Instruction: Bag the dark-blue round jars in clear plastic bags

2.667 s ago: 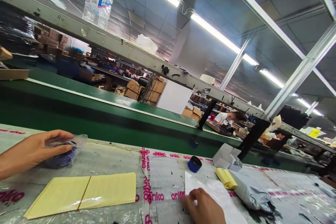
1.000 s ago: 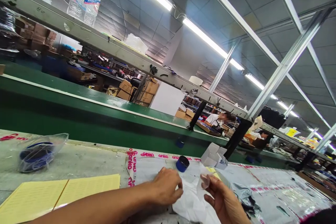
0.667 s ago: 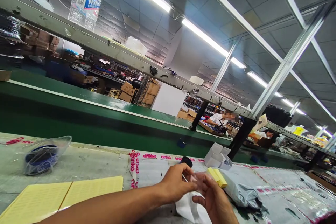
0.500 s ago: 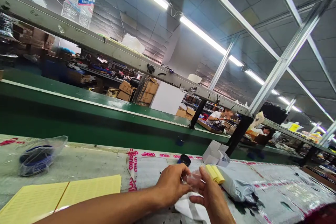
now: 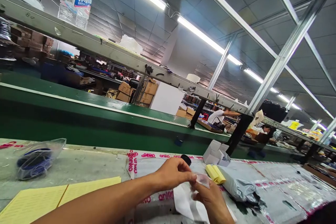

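Note:
Both my hands meet low in the middle of the view over the workbench. My left hand (image 5: pixel 173 174) and my right hand (image 5: pixel 210 199) pinch a small clear plastic bag (image 5: pixel 202 179) between their fingertips, just above a white sheet (image 5: pixel 185 201) lying on the bench. A dark blue round cap (image 5: pixel 186 159) stands just behind my left hand. A folded yellow paper (image 5: pixel 215 174) lies to the right of the hands, next to a grey poly bag (image 5: pixel 240 187).
A clear bag with a blue coil (image 5: pixel 36 161) lies at the left, and yellow sheets (image 5: pixel 57 199) in front of it. A small white box (image 5: pixel 216 152) stands behind. The green conveyor (image 5: pixel 78 108) runs beyond the bench; a water bottle (image 5: pixel 75 0) sits on the overhead rail. A person works far right.
My left hand let go of the blue-coil bag at the left and came across to my right hand. Both hands now pinch the small clear bag, raised slightly off the white sheet.

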`<state>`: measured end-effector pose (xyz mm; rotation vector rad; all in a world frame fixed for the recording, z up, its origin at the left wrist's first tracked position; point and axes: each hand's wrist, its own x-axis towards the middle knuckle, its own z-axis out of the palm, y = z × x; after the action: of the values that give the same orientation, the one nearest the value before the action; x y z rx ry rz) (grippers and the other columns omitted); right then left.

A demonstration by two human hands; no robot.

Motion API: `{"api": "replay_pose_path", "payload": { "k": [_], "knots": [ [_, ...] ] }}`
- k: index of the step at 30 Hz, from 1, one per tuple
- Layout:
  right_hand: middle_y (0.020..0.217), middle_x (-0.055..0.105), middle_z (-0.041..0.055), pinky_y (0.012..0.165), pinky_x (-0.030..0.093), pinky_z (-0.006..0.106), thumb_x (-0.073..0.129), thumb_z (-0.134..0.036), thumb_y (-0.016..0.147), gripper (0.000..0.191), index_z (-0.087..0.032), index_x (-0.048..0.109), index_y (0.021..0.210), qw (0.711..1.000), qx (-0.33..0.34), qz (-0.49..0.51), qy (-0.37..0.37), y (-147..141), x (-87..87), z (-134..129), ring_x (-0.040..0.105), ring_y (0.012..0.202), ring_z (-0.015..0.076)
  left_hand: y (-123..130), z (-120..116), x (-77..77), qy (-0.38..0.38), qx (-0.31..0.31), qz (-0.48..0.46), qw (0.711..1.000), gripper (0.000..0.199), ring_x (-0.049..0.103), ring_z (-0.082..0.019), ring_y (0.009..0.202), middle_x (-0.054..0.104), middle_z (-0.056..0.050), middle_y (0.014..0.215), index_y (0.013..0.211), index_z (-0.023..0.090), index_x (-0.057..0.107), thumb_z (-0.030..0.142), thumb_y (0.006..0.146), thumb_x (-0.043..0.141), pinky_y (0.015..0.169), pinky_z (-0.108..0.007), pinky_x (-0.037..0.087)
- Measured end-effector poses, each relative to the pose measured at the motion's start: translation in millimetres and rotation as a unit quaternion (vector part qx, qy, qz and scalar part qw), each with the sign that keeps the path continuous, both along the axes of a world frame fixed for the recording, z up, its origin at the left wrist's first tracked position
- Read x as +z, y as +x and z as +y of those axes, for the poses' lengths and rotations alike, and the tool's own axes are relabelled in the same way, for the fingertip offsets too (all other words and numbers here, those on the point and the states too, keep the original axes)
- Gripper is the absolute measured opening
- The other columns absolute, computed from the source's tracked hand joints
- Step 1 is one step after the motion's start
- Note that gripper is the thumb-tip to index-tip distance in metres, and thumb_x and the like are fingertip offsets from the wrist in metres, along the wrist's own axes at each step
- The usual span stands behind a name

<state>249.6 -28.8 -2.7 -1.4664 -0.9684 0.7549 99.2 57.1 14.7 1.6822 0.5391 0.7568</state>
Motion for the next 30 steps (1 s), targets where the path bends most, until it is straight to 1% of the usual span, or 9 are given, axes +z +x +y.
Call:
{"api": "replay_pose_path", "payload": {
  "k": [4, 8, 12, 15, 19, 22, 25, 27, 30],
  "knots": [
    [0.062, 0.058, 0.0006, 0.051, 0.043, 0.023, 0.09, -0.054, 0.052, 0.047, -0.014, 0.07, 0.069, 1.0, 0.018, 0.001, 0.0, -6, -1.5, -1, 0.05, 0.061, 0.0141, 2, 4, -3.5, -0.068, -0.052, -0.004, 0.996, 0.031, 0.057, -0.017, 0.062, 0.061, 0.0, 0.064, 0.068, 0.016, 0.065, 0.045, 0.062, 0.075, 0.062, -0.029, 0.043],
    [0.067, 0.06, 0.0005, 0.047, 0.041, 0.022, 0.086, -0.054, 0.056, 0.046, -0.016, 0.068, 0.072, 0.999, 0.025, 0.039, 0.005, -7, -4.5, -5, 0.05, 0.061, 0.0136, -3, 5, -4.3, -0.071, -0.06, -0.003, 0.996, 0.032, 0.053, -0.015, 0.059, 0.059, 0.001, 0.06, 0.064, 0.017, 0.061, 0.048, 0.065, 0.072, 0.06, -0.028, 0.039],
    [0.067, 0.054, -0.0046, 0.049, 0.042, 0.02, 0.084, -0.058, 0.062, 0.049, -0.02, 0.058, 0.077, 0.996, -0.043, 0.073, 0.021, 7, -5.3, -5, 0.049, 0.062, 0.0118, -5, 14, -4.8, -0.032, 0.0, -0.011, 0.999, 0.027, 0.055, -0.016, 0.059, 0.058, 0.001, 0.063, 0.066, 0.018, 0.055, 0.043, 0.074, 0.063, 0.059, -0.028, 0.04],
    [0.059, 0.049, -0.0076, 0.047, 0.039, 0.019, 0.087, -0.057, 0.062, 0.052, -0.02, 0.057, 0.081, 0.993, -0.104, 0.054, 0.024, 21, -3.9, 1, 0.044, 0.055, 0.0097, -7, 24, -3.4, 0.022, 0.058, -0.016, 0.998, 0.02, 0.057, -0.017, 0.06, 0.056, 0.002, 0.064, 0.071, 0.019, 0.056, 0.036, 0.077, 0.063, 0.058, -0.027, 0.04],
    [0.054, 0.045, -0.0099, 0.043, 0.032, 0.019, 0.081, -0.064, 0.064, 0.053, -0.021, 0.055, 0.08, 0.992, -0.108, 0.044, 0.042, 29, 4.3, 17, 0.035, 0.048, 0.0075, -3, 37, 5.0, 0.081, 0.095, -0.007, 0.992, 0.015, 0.06, -0.017, 0.058, 0.061, 0.002, 0.064, 0.073, 0.018, 0.063, 0.031, 0.08, 0.067, 0.056, -0.026, 0.04],
    [0.07, 0.061, -0.0039, 0.047, 0.04, 0.021, 0.078, -0.064, 0.062, 0.055, -0.02, 0.056, 0.086, 0.995, -0.074, 0.046, 0.048, 32, 14.4, 34, 0.044, 0.052, 0.008, 10, 48, 12.7, 0.086, 0.106, 0.007, 0.991, 0.011, 0.066, -0.017, 0.057, 0.068, 0.001, 0.069, 0.077, 0.017, 0.065, 0.025, 0.084, 0.064, 0.056, -0.025, 0.044],
    [0.087, 0.07, 0.0034, 0.056, 0.048, 0.025, 0.077, -0.059, 0.061, 0.055, -0.018, 0.061, 0.094, 0.997, -0.066, 0.001, 0.038, 42, 19.0, 55, 0.06, 0.066, 0.0133, 30, 61, 15.9, 0.083, 0.124, 0.029, 0.988, 0.007, 0.07, -0.016, 0.062, 0.073, -0.002, 0.08, 0.085, 0.015, 0.066, 0.016, 0.088, 0.06, 0.057, -0.024, 0.048],
    [0.086, 0.071, 0.0031, 0.059, 0.05, 0.026, 0.074, -0.057, 0.067, 0.05, -0.017, 0.063, 0.096, 0.995, -0.078, -0.053, 0.024, 53, 15.9, 71, 0.065, 0.073, 0.0167, 44, 70, 14.4, 0.092, 0.145, 0.05, 0.984, 0.006, 0.071, -0.016, 0.067, 0.073, -0.003, 0.084, 0.09, 0.014, 0.067, 0.013, 0.09, 0.061, 0.062, -0.025, 0.052],
    [0.082, 0.069, 0.0013, 0.066, 0.053, 0.03, 0.068, -0.048, 0.085, 0.035, -0.016, 0.064, 0.099, 0.982, -0.109, -0.151, -0.019, 71, 5.0, 91, 0.067, 0.075, 0.0178, 62, 81, 6.9, 0.13, 0.181, 0.091, 0.971, 0.003, 0.07, -0.018, 0.079, 0.073, -0.003, 0.085, 0.089, 0.014, 0.069, 0.015, 0.091, 0.067, 0.077, -0.033, 0.056]
  ]
}}
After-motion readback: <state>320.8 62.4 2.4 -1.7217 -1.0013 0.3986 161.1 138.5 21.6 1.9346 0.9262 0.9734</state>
